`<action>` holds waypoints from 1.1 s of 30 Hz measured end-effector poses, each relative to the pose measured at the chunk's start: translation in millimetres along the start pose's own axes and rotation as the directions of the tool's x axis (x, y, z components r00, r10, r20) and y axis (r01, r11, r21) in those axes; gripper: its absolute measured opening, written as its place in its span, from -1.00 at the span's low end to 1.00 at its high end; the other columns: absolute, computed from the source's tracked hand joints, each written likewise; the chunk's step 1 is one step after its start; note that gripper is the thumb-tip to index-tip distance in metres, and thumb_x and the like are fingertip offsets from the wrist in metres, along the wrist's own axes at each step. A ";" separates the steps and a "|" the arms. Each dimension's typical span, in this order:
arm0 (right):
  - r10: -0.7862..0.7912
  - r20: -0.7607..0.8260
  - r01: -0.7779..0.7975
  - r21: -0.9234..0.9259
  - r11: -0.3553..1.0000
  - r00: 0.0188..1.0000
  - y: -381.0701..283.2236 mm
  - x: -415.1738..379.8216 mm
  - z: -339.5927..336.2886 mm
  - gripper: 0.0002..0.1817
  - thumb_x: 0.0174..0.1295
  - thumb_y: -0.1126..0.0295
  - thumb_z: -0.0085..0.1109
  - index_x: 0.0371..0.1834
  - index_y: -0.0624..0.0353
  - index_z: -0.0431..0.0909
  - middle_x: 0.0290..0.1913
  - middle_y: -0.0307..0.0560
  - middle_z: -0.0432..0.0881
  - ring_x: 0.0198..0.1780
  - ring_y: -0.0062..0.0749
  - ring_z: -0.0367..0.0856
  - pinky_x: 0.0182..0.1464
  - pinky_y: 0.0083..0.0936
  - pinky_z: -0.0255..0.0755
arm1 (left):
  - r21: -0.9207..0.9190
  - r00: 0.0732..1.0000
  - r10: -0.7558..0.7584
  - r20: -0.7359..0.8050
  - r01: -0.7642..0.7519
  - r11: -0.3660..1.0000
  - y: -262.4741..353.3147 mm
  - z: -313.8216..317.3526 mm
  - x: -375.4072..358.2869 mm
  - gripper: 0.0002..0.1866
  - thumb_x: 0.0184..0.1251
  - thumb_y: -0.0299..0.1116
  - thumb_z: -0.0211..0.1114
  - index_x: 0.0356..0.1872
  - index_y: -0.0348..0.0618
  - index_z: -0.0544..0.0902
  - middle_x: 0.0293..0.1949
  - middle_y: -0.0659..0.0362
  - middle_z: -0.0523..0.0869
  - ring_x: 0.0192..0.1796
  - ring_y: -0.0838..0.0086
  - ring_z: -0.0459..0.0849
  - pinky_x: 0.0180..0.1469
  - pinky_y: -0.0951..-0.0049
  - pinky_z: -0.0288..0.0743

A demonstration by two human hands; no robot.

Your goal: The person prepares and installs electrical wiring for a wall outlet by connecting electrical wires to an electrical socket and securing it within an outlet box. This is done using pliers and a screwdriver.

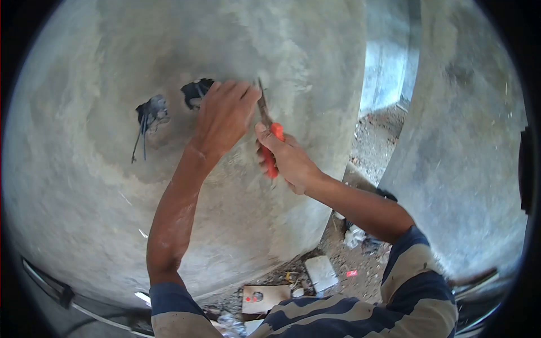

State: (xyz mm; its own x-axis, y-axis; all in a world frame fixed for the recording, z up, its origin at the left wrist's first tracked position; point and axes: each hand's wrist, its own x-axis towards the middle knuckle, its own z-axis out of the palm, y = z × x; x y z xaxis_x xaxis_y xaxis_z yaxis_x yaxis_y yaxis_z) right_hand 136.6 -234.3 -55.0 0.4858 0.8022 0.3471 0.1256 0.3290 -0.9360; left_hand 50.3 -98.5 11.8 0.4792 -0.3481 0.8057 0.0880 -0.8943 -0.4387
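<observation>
My right hand (291,162) is wrapped round the red handles of a pair of pliers (264,108). Their dark metal jaws point upward, close beside the fingertips of my left hand (226,115). The fingers of that left hand are curled together in front of the wall, and what they pinch, if anything, is hidden. Partly behind them is a dark hole (193,93) in the grey plaster wall (225,208). Further left, a second rough hole (155,108) has thin wires (143,138) hanging out of it.
To the right, a doorway gap (376,138) opens onto rubble-strewn ground, with another grey wall (451,146) beyond it. On the floor below lie a pale slab (322,273), a brown board (276,294) with small items on it, and crumpled plastic (354,236).
</observation>
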 end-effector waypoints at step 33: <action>0.180 -0.319 -0.042 0.395 0.918 0.930 96.8 -31.8 -43.4 -0.64 0.38 0.00 0.10 -0.22 0.09 0.41 -0.42 -0.28 0.43 -0.40 -0.56 0.45 -0.32 -0.54 0.38 | -0.247 0.987 -0.127 -0.098 0.100 0.964 -7.2 -23.0 -20.2 -0.61 0.01 -0.39 0.57 -0.15 -0.16 0.59 -0.26 0.14 0.65 -0.26 0.44 0.64 -0.24 0.42 0.51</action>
State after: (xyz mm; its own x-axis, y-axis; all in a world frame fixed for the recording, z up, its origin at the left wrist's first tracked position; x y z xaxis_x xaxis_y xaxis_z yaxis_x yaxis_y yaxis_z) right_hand 170.9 -249.7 -159.2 0.7509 0.6464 0.1358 -0.2467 0.4652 -0.8502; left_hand 19.9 -91.4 7.8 0.3765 -0.2572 0.8900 -0.0826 -0.9662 -0.2442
